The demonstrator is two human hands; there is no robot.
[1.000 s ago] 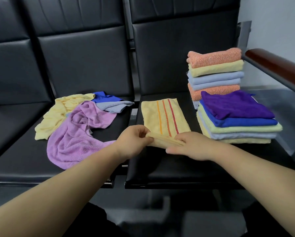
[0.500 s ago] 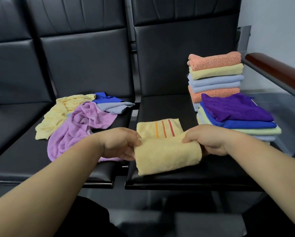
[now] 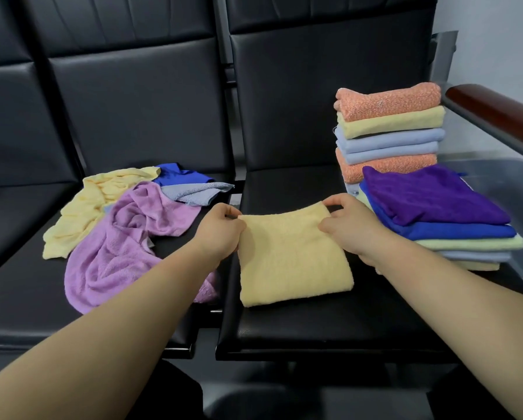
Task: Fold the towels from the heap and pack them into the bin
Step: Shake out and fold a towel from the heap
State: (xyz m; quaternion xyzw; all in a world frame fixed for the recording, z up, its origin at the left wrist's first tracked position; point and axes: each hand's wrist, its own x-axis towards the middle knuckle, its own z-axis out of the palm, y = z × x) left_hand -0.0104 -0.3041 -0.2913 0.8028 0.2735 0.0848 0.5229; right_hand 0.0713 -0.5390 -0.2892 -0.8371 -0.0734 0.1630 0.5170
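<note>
Folded over since half a second ago, the yellow towel [image 3: 293, 259] now hides its orange and red stripes, and both hands have gone from its side edges to its far corners. It lies as a flat, roughly square pad on the black seat [image 3: 284, 328], near the seat's front edge. The left hand [image 3: 220, 234] pinches the corner at 11 o'clock between thumb and fingertips; the right hand [image 3: 354, 228] pinches the corner at 1 o'clock the same way.

At 9 to 10 o'clock from the towel, on the neighbouring seat, lies the unfolded heap: a lilac towel [image 3: 126, 247] nearest, a pale yellow towel [image 3: 81, 213] beyond it, then a blue towel [image 3: 178, 175] and a grey-blue towel [image 3: 196, 190] at the back.

At 3 o'clock, just beside the right hand, sits a low stack of folded towels [image 3: 466, 242] with a purple one on top. Behind it, at 1 o'clock, stands a taller stack [image 3: 390, 128] topped by an orange towel. A brown armrest [image 3: 496, 107] runs past at 2 o'clock.
</note>
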